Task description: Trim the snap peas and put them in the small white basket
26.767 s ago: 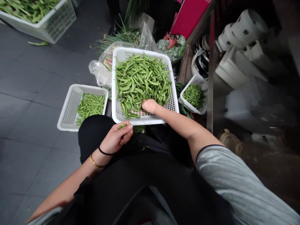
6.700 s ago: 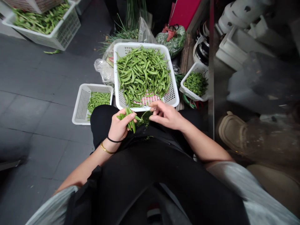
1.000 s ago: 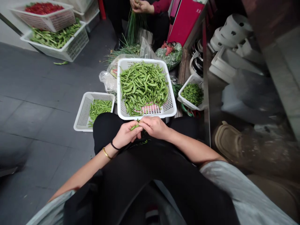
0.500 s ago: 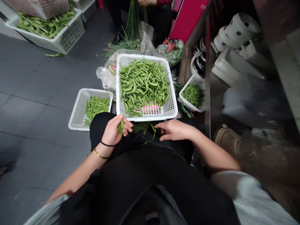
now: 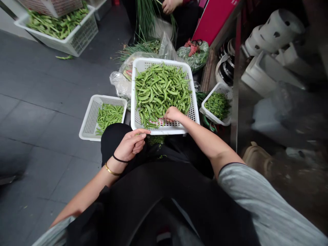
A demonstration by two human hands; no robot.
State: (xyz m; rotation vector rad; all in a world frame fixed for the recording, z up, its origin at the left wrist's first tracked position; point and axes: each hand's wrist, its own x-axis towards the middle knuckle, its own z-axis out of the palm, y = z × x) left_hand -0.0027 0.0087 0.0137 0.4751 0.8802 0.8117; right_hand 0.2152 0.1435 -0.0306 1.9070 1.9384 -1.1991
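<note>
Dark tiled floor (image 5: 48, 78), 2nd person's hand (image 5: 171, 5) up top. Green pods (image 5: 164, 90) heaped in large white basket (image 5: 174, 132) by the knees. Right hand (image 5: 173, 114) inside, at heap's near edge, fingers bent down (can't tell how closed, or if on a pod). Left hand (image 5: 132, 143) by near-left rim, fingers curled, thumb on index, contents hidden.

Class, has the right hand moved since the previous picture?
Yes. The right hand moved forward, from outside the large basket to the pods inside.
</note>
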